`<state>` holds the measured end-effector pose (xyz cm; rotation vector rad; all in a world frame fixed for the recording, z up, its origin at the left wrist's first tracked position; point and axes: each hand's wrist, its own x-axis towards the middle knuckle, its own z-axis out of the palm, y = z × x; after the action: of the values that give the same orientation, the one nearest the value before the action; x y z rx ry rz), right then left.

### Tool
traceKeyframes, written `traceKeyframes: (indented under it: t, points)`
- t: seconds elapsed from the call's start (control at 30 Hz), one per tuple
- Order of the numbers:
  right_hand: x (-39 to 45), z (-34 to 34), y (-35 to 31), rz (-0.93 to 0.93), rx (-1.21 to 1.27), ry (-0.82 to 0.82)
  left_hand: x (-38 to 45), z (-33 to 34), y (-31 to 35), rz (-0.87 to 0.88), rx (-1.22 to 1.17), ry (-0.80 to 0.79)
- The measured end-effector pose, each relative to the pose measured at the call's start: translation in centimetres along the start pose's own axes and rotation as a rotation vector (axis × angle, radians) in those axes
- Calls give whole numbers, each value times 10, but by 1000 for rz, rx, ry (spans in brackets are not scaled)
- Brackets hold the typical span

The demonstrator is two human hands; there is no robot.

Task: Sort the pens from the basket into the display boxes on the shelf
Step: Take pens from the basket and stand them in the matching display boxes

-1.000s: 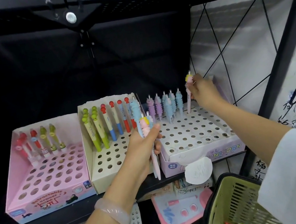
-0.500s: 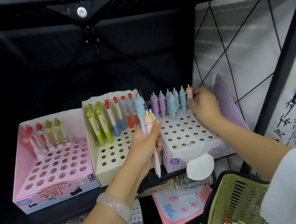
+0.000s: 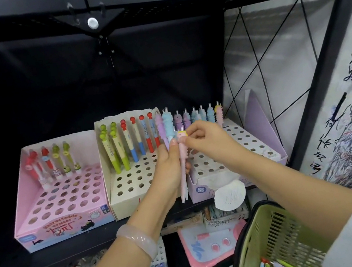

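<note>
Since half a second ago, right hand (image 3: pixel 207 136) left the back row and now pinches the pink pen (image 3: pixel 182 153) top at frame centre; left hand (image 3: pixel 168 168) grips the pen bundle (image 3: pixel 171 129) before the display boxes (image 3: pixel 130 186).

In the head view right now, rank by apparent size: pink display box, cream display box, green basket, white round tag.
1. pink display box
2. cream display box
3. white round tag
The green basket is cropped and nearer, so unranked.

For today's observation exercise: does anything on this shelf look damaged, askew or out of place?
Yes. The cream display box has a ragged, torn top edge on its back panel, and a crumpled white paper tag hangs off the front of the lilac box.
</note>
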<state>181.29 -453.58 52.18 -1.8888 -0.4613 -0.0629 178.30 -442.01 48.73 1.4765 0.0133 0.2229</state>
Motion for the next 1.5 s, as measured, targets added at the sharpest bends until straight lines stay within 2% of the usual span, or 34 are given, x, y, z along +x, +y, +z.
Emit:
traceKeyframes:
  t: [0.13,0.23,0.33,0.47,0.73,1.0,1.37,1.5]
  points:
    - [15,-31,-5,18,246,222,2,-2,2,-18,34,-17]
    - [28,-55,-2,40,277,282,2,-1,3,-8,16,-21]
    - [46,-81,9,53,333,445,3,-1,4,18,32,-23]
    - [66,-108,33,14,70,594,3,-3,2,25,50,-32]
    - [73,-104,48,-88,-309,595,5,-2,2,0,21,-70]
    - [79,-107,50,-140,-468,583,5,-3,1,-10,-2,-91]
    - [80,-98,66,91,-683,363,3,-4,0,-15,-22,-92]
    - [71,-90,66,134,-611,404,-1,-8,0,-23,-15,-104]
